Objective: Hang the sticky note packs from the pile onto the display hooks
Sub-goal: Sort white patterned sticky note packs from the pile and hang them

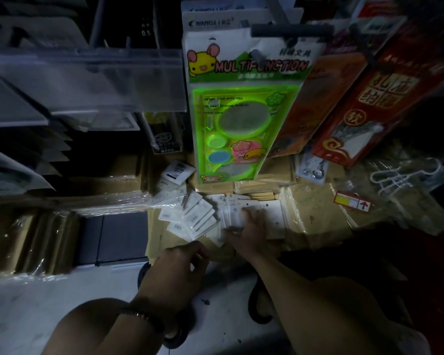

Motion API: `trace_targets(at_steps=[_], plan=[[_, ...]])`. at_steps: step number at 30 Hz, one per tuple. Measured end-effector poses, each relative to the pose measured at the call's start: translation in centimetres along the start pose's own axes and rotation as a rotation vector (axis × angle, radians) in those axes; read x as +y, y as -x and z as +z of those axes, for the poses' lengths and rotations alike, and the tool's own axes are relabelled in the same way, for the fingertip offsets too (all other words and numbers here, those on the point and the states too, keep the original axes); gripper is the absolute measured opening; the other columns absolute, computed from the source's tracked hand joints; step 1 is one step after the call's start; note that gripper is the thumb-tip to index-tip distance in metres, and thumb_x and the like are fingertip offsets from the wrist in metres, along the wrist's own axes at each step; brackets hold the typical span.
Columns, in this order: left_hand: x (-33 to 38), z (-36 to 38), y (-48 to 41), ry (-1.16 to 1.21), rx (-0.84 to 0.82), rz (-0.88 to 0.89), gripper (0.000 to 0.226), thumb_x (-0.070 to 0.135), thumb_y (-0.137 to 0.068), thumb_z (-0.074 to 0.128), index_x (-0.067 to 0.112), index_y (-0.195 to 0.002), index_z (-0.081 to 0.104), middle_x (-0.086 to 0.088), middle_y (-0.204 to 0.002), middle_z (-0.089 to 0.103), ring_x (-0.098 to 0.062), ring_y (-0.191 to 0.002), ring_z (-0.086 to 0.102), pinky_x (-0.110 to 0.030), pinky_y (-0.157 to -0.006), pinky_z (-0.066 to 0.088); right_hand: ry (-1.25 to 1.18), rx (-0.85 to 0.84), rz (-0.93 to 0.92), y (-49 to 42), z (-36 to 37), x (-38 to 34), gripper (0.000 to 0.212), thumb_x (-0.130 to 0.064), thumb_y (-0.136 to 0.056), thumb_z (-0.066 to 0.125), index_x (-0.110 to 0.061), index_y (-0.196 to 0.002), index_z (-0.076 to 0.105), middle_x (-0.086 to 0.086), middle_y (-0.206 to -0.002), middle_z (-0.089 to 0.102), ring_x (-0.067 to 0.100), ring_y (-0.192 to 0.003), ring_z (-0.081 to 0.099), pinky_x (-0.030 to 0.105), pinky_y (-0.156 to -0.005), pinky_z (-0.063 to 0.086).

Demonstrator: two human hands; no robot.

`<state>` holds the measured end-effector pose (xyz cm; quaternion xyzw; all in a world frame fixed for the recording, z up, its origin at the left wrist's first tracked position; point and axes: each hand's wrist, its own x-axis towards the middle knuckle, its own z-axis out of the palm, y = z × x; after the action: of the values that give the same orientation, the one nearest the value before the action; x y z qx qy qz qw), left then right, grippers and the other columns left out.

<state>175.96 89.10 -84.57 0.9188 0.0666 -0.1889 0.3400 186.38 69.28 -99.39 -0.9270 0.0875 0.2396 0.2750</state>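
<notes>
A pile of small white sticky note packs (190, 213) lies low on the floor-level stock, fanned out in clear wrappers. To its right a stack of white packs (269, 213) lies under my right hand (251, 231), whose fingers spread over the stack and grip its near edge. My left hand (180, 267) hovers just below the pile with fingers loosely curled; I cannot see anything in it. A dark display hook bar (290, 30) juts out at the top, above a hanging green "Multifunction" pack (239, 111).
Red and orange hanging packages (369, 98) crowd the upper right. Clear plastic trays (82, 80) fill the upper left. Wrapped brown boxes (36, 239) sit at lower left, and a small red-yellow label pack (351, 203) lies at right. The scene is dim.
</notes>
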Motion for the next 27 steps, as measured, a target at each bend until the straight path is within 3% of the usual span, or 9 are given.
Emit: trace_targets(at_steps=[3,8,13,16,19,21,24,27], plan=[[0.1,0.0,-0.1,0.008,-0.006,0.005,0.01,0.033,-0.102,0.067,0.042,-0.105,0.069,0.028,-0.091,0.065,0.001,-0.083,0.067,-0.018,-0.073,0.053,-0.017,0.082,0.113,-0.4,0.6,-1.1,0.09,-0.068,-0.078,0.076,-0.036,-0.153,0.04,0.023,-0.171,0.015,0.045,-0.159,0.009,0.064,-0.124,0.027],[0.0,0.0,0.0,0.017,-0.007,0.002,0.01,0.032,-0.1,0.068,0.041,-0.104,0.069,0.026,-0.09,0.067,0.004,-0.081,0.066,-0.017,-0.071,0.054,-0.005,0.165,0.231,-1.0,0.4,-2.6,0.074,-0.062,-0.084,0.069,-0.032,-0.148,0.045,0.018,-0.151,0.043,0.042,-0.142,0.04,0.062,-0.109,0.044],[0.1,-0.2,-0.3,0.019,-0.016,-0.002,0.008,0.034,-0.101,0.067,0.041,-0.105,0.069,0.026,-0.093,0.066,0.001,-0.082,0.067,-0.012,-0.069,0.048,0.246,0.174,0.085,-0.3,0.8,-2.8,0.072,-0.049,-0.097,0.054,-0.015,-0.156,0.034,0.024,-0.147,0.051,0.043,-0.129,0.054,0.052,-0.101,0.052],[0.1,-0.2,-0.5,0.036,-0.006,0.004,0.007,0.036,-0.1,0.068,0.042,-0.103,0.069,0.027,-0.093,0.067,-0.001,-0.081,0.068,-0.013,-0.069,0.048,0.284,0.203,-0.018,-0.5,0.7,-2.4,0.059,-0.044,-0.098,0.048,-0.013,-0.147,0.041,0.022,-0.13,0.064,0.037,-0.111,0.065,0.043,-0.085,0.058],[0.1,-0.2,-0.5,0.043,-0.001,0.041,0.007,0.038,-0.099,0.068,0.044,-0.102,0.068,0.028,-0.091,0.068,0.002,-0.078,0.067,-0.012,-0.07,0.047,0.299,0.154,-0.05,-0.1,-1.1,-3.0,0.037,-0.026,-0.104,0.058,-0.01,-0.137,0.052,0.015,-0.117,0.071,0.03,-0.105,0.072,0.031,-0.071,0.051],[0.1,-0.1,-0.6,0.043,0.0,0.056,0.01,0.034,-0.1,0.069,0.044,-0.103,0.069,0.028,-0.09,0.069,0.004,-0.077,0.067,-0.013,-0.071,0.048,0.287,0.087,-0.044,-0.3,-1.8,-2.9,0.034,-0.013,-0.102,0.062,-0.009,-0.135,0.055,0.015,-0.123,0.071,0.031,-0.113,0.07,0.031,-0.074,0.049],[0.0,-0.2,-0.7,0.039,0.009,0.032,0.012,0.031,-0.101,0.068,0.042,-0.104,0.07,0.027,-0.092,0.069,0.001,-0.079,0.067,-0.021,-0.075,0.055,0.204,0.056,-0.033,-0.1,-2.9,-3.3,0.045,-0.008,-0.094,0.07,-0.014,-0.136,0.057,0.012,-0.133,0.067,0.032,-0.121,0.065,0.035,-0.087,0.054],[-0.3,-0.5,-0.7,0.009,0.02,0.012,0.01,0.033,-0.102,0.066,0.041,-0.105,0.069,0.026,-0.094,0.069,0.0,-0.083,0.067,-0.022,-0.075,0.054,-0.062,0.044,-0.025,0.0,-5.0,-4.5,0.05,-0.004,-0.095,0.061,-0.018,-0.142,0.059,0.01,-0.136,0.068,0.033,-0.127,0.064,0.032,-0.093,0.051]])
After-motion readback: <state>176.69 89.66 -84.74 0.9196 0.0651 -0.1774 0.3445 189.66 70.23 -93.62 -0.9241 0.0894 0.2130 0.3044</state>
